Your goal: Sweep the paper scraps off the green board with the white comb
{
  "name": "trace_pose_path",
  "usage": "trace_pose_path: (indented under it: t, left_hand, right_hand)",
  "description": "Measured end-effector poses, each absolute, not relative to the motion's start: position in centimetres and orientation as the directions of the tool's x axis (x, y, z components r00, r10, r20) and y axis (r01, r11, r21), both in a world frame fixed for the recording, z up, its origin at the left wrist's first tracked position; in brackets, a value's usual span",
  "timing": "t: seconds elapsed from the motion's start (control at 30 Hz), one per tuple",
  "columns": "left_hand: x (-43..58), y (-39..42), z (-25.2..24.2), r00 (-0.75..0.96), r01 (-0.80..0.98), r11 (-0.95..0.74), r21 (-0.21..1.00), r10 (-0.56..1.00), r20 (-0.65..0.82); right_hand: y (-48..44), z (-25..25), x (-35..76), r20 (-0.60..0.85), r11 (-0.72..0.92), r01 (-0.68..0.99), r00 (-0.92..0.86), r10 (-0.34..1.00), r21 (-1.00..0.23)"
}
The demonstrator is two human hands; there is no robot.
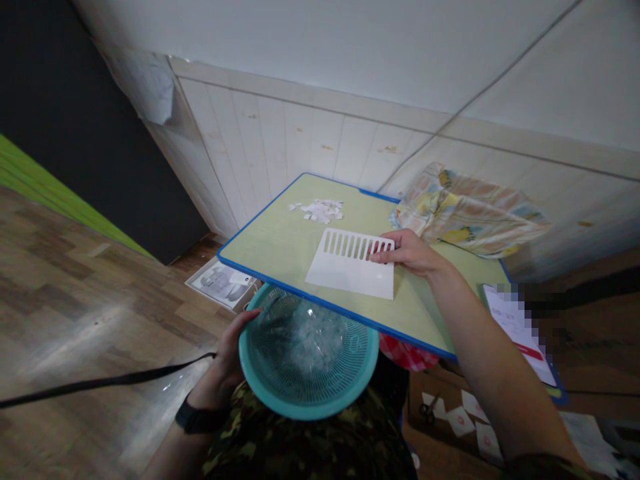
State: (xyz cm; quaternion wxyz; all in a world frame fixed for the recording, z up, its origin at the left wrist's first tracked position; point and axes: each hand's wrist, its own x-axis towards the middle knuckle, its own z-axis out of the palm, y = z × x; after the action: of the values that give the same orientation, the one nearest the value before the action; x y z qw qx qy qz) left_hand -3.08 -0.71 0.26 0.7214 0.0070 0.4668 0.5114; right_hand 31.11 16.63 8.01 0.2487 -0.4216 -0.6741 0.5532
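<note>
Our right hand pinches a slotted white panel over the blue-edged tabletop; our left hand clasps a colander at its near edge. Behind the tabletop stands panelled wall; left, wood-look floor.

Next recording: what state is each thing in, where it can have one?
Left hand: gripping the rim of the basket
Right hand: grasping the slotted plate at its slotted end
Slotted plate: held over the table; contact unclear
Basket: opening upward, clear pieces inside
White scraps: loosely piled on the table
Patterned cloth: crumpled
Scissors: too small to tell
</note>
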Motion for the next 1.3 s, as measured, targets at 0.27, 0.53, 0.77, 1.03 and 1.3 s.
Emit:
trace_pose_path:
  t: [0.27,0.53,0.77,1.03,1.3]
  left_hand:
    - [-3.2,-0.8,0.1,0.07,-0.741,0.483,0.466,0.746,-0.663]
    - [-3.0,-0.8,0.5,0.093,-0.747,0.492,0.447,0.744,-0.662]
    - [-3.0,-0.7,0.8,0.064,-0.729,0.5,0.467,0.73,-0.681]
    - [-3.1,-0.8,0.4,0.047,-0.721,0.487,0.494,0.744,-0.666]
    - [-3.4,-0.8,0.2,0.061,-0.722,0.496,0.483,0.74,-0.669]
  right_hand:
    - [16.1,8.5,30.6,-0.197,0.002,0.317,-0.596,0.779,-0.949]
    - [16.0,8.7,30.6,-0.184,0.013,0.312,-0.591,0.785,-0.95]
    - [15.7,9.3,30.8,-0.189,0.008,0.316,-0.589,0.785,-0.949]
    - [15.9,9.9,31.9,-0.185,-0.013,0.297,-0.561,0.807,-0.955]
    - [16.4,9.4,32.6,-0.218,-0.038,0.308,-0.576,0.788,-0.951]
